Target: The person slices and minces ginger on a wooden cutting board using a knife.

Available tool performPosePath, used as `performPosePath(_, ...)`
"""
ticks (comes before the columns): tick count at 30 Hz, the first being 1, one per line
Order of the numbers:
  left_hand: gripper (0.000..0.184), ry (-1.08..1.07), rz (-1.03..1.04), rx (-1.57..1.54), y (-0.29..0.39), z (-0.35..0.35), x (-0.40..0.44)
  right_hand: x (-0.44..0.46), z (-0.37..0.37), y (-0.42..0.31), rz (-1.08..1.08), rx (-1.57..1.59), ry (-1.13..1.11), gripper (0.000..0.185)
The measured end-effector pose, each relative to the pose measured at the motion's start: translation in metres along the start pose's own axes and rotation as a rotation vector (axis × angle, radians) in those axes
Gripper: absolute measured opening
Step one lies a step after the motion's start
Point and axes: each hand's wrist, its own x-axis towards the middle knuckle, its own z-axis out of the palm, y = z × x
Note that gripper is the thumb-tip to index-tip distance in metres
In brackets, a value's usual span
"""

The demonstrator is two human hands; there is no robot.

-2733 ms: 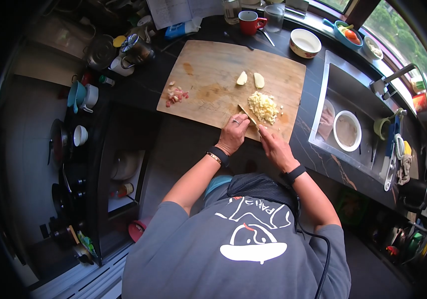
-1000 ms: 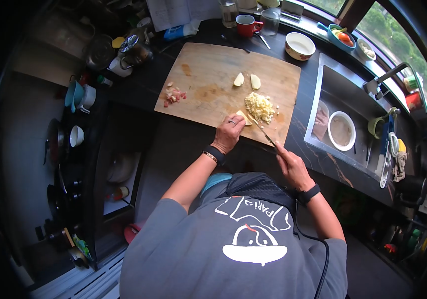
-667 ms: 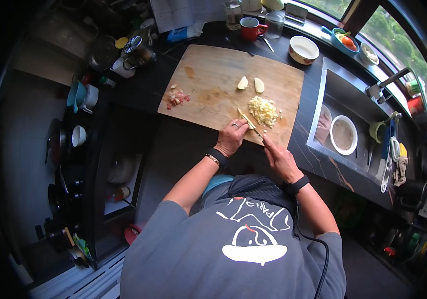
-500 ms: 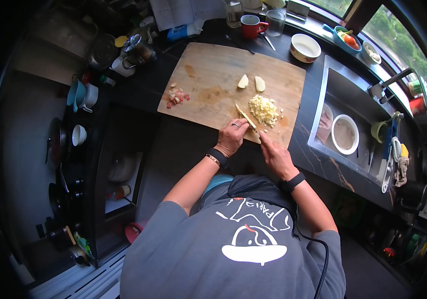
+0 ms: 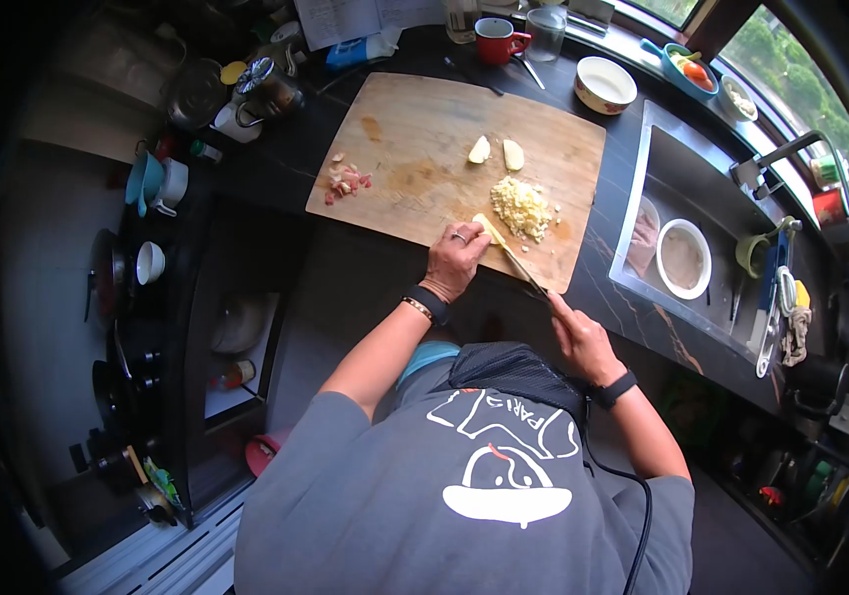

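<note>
On the wooden cutting board (image 5: 424,129), my left hand (image 5: 456,260) is closed on a pale yellow food piece (image 5: 488,226) near the front edge. My right hand (image 5: 586,342) grips a knife (image 5: 526,271) by its handle, just off the board's front edge. The blade slants up to the left, its tip at the pale piece by my left fingers. Right of the blade lies a heap of finely diced pale yellow bits (image 5: 520,208). Two pale wedges (image 5: 496,152) rest behind it. Small pinkish chopped pieces (image 5: 348,182) sit at the board's left.
A sink (image 5: 654,149) with a white bowl (image 5: 684,260) in it is to the right. Behind the board stand a red mug (image 5: 500,42), a glass jar (image 5: 546,38) and a patterned bowl (image 5: 606,85). A metal pot (image 5: 274,87) is at the back left.
My right hand has drawn the knife back toward me and to the right. My left hand has shifted slightly left, still at the pale piece. The whole view has shifted a little.
</note>
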Motion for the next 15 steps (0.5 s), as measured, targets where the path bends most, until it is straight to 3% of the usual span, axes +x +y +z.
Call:
performPosePath(5,0.019,-0.028,-0.001,-0.083,-0.005,0.005,-0.006,0.004,-0.018,-0.009,-0.035,0.088,0.016,0.052)
performPosePath(15,0.015,-0.012,0.05,-0.071,-0.007,0.002,-0.003,0.06,0.021,-0.016,-0.143,0.059,0.105,0.048)
